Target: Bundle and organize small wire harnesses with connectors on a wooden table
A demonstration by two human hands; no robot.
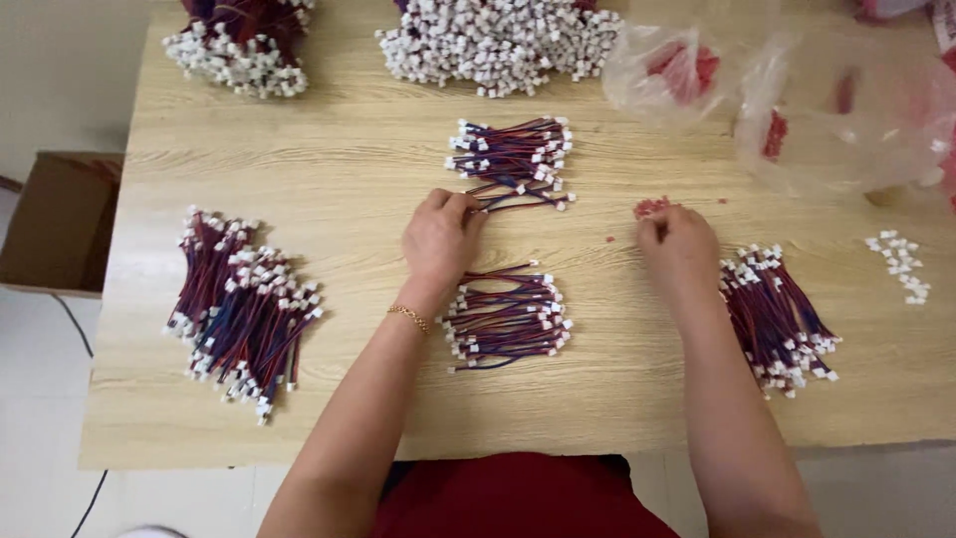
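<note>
- Wooden table (349, 159): pale, light-grain top, fills most of the view.
- Cardboard box (55, 224): brown, on the floor off the table's left edge.
- Clear plastic bags (836, 110): crumpled, top right of table, w/ red bits inside; blurred.
- Large wire heap (498, 40): top centre, mass of white connectors, partly cut off by the frame.
- Second heap (239, 45): top left corner, dark wires w/ white plugs.
- Left pile (244, 309): red/blue/black wire leads w/ white end plugs, fanned out near the left edge.
- Right pile (777, 319): same kind of leads, just beside the right wrist.
- Near bundle (508, 319): leads laid crosswise, betw. the two forearms, close to the body.
- Far bundle (513, 159): same leads, table centre, beyond the left hand.
- Left hand (440, 239): back up, fingers curled, pinching one loose lead (518, 199) at the near edge of the far bundle; gold bracelet (408, 317) on the wrist.
- Right hand (679, 247): back up, fingertips down at the small red parts; whether it is closed on one, cannot tell.
- White connectors (901, 264): small loose cluster, far right.
- Small red parts (652, 207): tiny cluster on the table, touching the right fingertips.
</note>
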